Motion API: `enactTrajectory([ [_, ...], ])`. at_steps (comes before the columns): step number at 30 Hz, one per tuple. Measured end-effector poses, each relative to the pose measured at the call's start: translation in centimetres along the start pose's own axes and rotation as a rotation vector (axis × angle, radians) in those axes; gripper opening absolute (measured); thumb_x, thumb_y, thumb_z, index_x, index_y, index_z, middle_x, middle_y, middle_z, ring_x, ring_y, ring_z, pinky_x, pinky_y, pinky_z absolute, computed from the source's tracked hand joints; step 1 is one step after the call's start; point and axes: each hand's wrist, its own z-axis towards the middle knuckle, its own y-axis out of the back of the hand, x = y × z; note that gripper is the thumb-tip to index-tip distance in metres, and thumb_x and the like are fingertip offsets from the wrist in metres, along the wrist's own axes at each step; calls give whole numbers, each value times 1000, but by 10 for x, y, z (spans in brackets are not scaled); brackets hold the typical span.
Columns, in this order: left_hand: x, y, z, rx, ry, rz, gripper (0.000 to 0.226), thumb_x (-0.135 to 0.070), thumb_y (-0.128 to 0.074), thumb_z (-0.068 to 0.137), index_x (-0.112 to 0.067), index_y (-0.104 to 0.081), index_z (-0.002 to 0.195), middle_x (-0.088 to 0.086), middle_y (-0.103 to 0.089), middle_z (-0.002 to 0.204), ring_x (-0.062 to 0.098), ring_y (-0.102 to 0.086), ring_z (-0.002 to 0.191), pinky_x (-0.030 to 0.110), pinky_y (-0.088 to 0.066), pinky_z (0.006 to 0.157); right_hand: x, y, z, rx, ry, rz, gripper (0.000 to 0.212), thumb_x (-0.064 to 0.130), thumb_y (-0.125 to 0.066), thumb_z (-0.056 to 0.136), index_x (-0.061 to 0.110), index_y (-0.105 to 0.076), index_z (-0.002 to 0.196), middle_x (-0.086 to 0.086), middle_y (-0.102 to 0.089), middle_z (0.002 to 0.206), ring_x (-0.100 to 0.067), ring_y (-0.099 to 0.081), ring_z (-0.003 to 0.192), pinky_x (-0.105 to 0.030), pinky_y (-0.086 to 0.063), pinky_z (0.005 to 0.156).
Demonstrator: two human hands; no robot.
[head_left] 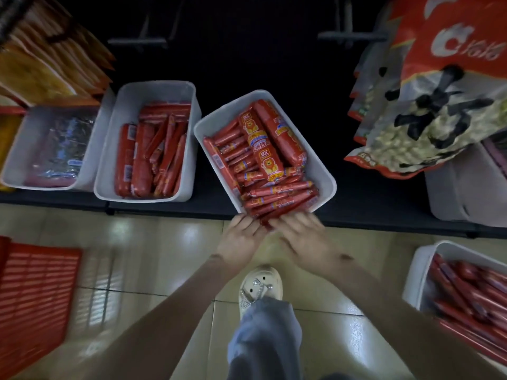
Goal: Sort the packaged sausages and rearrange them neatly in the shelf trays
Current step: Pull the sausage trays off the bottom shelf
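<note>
A white tray sits askew on the dark shelf, packed with thin red sausages and thick lion-printed sausages. My left hand is at the tray's near corner, its fingers curled onto the thin sausages at the rim. My right hand lies beside it, fingers fairly straight over the same sausages. A second white tray to the left holds more red sausages, loosely stacked. Both hands are blurred.
A third tray at far left holds dark foil packs. A white tray of red sausages stands on the tiled floor at right, a red crate at left. Large snack bags hang over the shelf's right. My shoe is below the hands.
</note>
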Motion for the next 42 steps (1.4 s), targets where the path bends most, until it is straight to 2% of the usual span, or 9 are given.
enactTrajectory([
  [8, -52, -19, 36, 20, -146, -19, 7, -19, -62, 80, -19, -65, 73, -5, -56, 64, 17, -55, 62, 28, -38, 70, -53, -2, -32, 139, -54, 137, 38, 53, -45, 88, 18, -47, 103, -2, -61, 84, -17, -47, 88, -26, -32, 84],
  [14, 13, -8, 26, -50, -15, 70, 44, -45, -57, 78, -17, -65, 111, 8, -64, 111, 24, -51, 107, 48, -32, 106, -98, 14, -56, 49, -57, 72, 33, 42, -32, 101, 20, -56, 103, -3, -61, 100, -23, -50, 111, -39, -22, 114],
  [19, 30, -21, 23, -101, 51, 132, 28, -36, -54, 89, -15, -67, 77, 4, -60, 75, 22, -44, 81, 34, -39, 80, -64, 8, -54, 16, -134, 76, 31, 35, -44, 96, 15, -58, 116, -5, -56, 122, -24, -46, 124, -44, -21, 115],
  [25, 13, -15, 27, -61, 93, 144, 32, -42, -51, 86, -20, -64, 68, -1, -55, 64, 21, -55, 62, 29, -46, 60, -70, 1, -56, -14, -169, -41, 28, 0, -50, 83, 5, -69, 103, -10, -69, 96, -24, -52, 110, -42, -23, 113],
  [29, -8, -8, 33, -54, 90, -15, 39, -50, -50, 86, -19, -67, 71, -2, -60, 67, 19, -58, 68, 30, -45, 65, -77, 20, -58, -34, -380, 219, 40, 36, -48, 94, 9, -67, 115, -14, -54, 134, -26, -35, 135, -38, -20, 117],
  [32, 11, 1, 30, -100, 310, -118, 52, -60, -49, 84, -15, -70, 98, 7, -66, 97, 28, -60, 89, 36, -41, 81, -73, 26, -43, -92, -704, 397, 62, 38, -60, 85, 16, -45, 140, -9, -25, 155, -20, -11, 146, -37, -15, 117],
  [37, 49, 11, 29, 119, 924, -178, 98, -72, -62, 68, -18, -33, 145, 25, -28, 148, 45, -32, 133, 55, -31, 107, -59, 11, -10, -217, -1061, 577, 101, 30, -78, 78, 19, -11, 153, -8, -21, 156, -21, -23, 142, -28, -25, 107],
  [39, 46, 11, 32, 218, 1087, -362, 108, -64, -72, 66, -22, -21, 151, 22, -22, 151, 43, -36, 132, 50, -35, 106, -58, 8, -9, -209, -1058, 554, 104, 25, -78, 77, 16, -8, 154, -8, -23, 155, -21, -24, 141, -25, -27, 103],
  [42, 38, 15, 29, 197, 1069, -363, 110, -56, -79, 65, -23, -21, 152, 17, -41, 129, 38, -54, 112, 43, -44, 94, -59, 9, -13, -151, -1055, 522, 104, 25, -77, 79, 19, -5, 153, -6, -27, 152, -22, -30, 138, -33, -35, 101],
])
